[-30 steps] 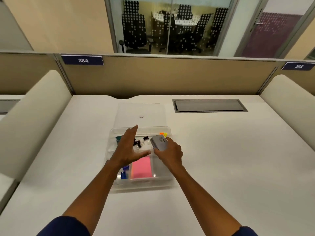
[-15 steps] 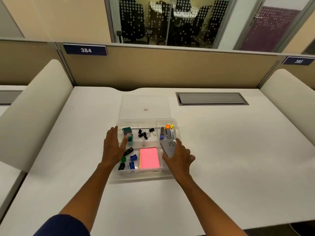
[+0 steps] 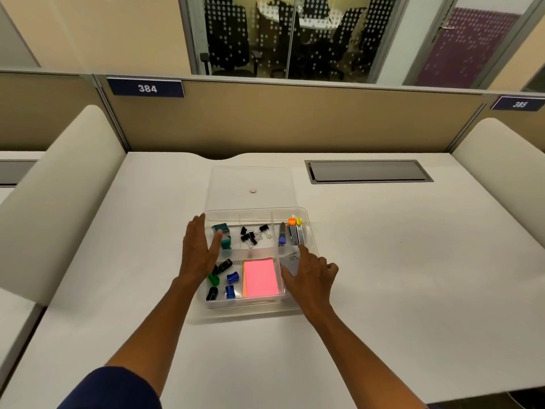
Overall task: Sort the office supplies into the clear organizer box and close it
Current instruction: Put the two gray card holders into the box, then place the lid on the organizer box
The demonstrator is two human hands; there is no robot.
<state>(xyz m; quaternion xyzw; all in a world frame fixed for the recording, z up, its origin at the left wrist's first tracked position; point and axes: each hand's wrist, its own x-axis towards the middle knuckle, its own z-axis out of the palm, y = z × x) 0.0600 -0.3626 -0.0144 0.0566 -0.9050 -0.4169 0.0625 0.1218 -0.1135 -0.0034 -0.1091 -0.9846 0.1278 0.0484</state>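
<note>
The clear organizer box (image 3: pixel 312 231) is sitting mid-desk (image 3: pixel 413 261), lid (image 3: pixel 250 184) lying flat behind it. My left hand (image 3: pixel 198 249) is bracing its wall, open; my right hand (image 3: pixel 309 271) is lowering a grey packet (image 3: pixel 290 261), which I'm worried may snag the divider.

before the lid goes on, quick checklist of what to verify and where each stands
1. Grey item settled in the right compartment: cannot tell, the right hand covers part of it.
2. Supplies left loose on the desk: ok, none visible.
3. Pink notes lying flat in their compartment: ok.
4. Binder clips below the rim: ok, they lie low.
5. Lid within reach: ok, flat behind the organizer box.
6. Hands clear of the box: not ok, the left hand rests at its left edge.
</note>
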